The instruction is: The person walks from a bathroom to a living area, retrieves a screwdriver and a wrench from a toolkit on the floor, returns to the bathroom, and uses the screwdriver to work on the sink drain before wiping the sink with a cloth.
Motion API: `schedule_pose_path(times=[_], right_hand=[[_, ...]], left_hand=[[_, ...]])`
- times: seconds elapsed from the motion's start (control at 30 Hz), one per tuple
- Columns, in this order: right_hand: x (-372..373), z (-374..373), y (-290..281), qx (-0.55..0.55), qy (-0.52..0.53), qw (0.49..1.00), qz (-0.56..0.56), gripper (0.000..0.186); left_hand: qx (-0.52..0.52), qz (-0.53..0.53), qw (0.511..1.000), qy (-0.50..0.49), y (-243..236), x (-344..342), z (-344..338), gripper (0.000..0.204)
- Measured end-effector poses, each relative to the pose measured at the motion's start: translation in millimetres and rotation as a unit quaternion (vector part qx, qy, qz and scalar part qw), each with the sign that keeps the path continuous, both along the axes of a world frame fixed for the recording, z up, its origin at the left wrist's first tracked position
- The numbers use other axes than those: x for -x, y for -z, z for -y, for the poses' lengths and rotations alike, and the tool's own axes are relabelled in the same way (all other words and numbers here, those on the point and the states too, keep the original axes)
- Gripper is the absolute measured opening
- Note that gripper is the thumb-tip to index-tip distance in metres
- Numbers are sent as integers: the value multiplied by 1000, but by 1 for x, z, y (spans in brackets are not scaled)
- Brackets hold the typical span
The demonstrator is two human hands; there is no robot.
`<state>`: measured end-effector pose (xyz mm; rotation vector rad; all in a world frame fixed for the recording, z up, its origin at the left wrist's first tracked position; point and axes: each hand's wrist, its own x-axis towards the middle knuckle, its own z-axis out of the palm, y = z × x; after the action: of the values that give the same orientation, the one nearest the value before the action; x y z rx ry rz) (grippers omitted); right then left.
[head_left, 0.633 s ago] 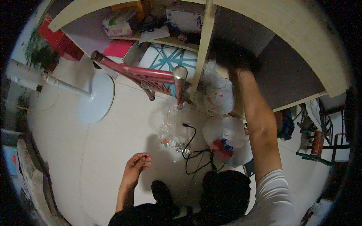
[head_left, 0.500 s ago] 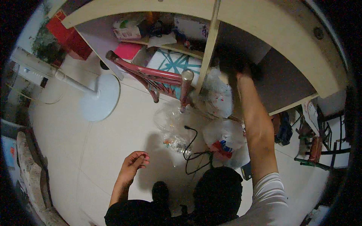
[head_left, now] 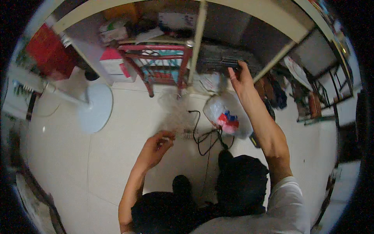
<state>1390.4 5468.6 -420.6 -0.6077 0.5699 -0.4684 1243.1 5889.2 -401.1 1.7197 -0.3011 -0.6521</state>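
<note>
My right hand reaches to the lower right compartment and grips the edge or handle of a dark, bulky case. Below that, a white crumpled bag lies at the cabinet's front. My left hand hangs low over the floor with curled fingers, nothing visible in them, just left of some blurred clear plastic. A tangled black cable runs beside a translucent bag with red and blue contents.
The wooden cabinet has boxes on shelves, with a red metal chair in front. A pink-and-white box, red box and white fan stand are left. A metal rack stands right.
My view has shifted. My right hand has drawn toward the compartment's front, the dark case now showing in its grip. My left hand has moved up and right.
</note>
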Motion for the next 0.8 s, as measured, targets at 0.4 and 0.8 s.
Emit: schedule_pose_path(times=[0.4,0.8], right_hand=[[360,7,-128,196,-58,956,-208,31],[599,95,37,140,-3,936,-322,32]], left_hand=[[123,175,912,351,-132,-55,172,31],[2,116,828,549,-44,30,250,27]])
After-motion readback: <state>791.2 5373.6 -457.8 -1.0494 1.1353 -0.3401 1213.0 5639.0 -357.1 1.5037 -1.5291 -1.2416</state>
